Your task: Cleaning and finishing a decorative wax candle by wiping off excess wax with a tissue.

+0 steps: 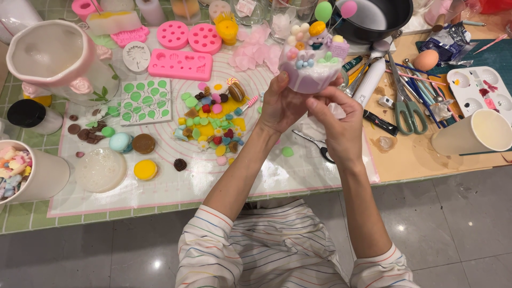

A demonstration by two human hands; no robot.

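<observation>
Left hand (280, 104) and right hand (338, 120): both gripping decorated pink cupcake model (309, 66), centre-upper frame, raised above bench (416, 154). Below: scissors (408, 109) right; pile of small coloured decorations (213, 125) left; pink moulds (181, 64) upper left; paper cup (472, 133) far right

the person wears a white top with thin stripes in many colours: red, blue, yellow, green. the stripes run across the sleeves (213, 250) and along the body below. both sleeves are pushed up to the elbows, bunched in soft folds, leaving the forearms bare. the left hand (281, 104) and right hand (337, 120) are bare, with no rings, watch or gloves to be seen. the nails are short and look unpainted.
</observation>
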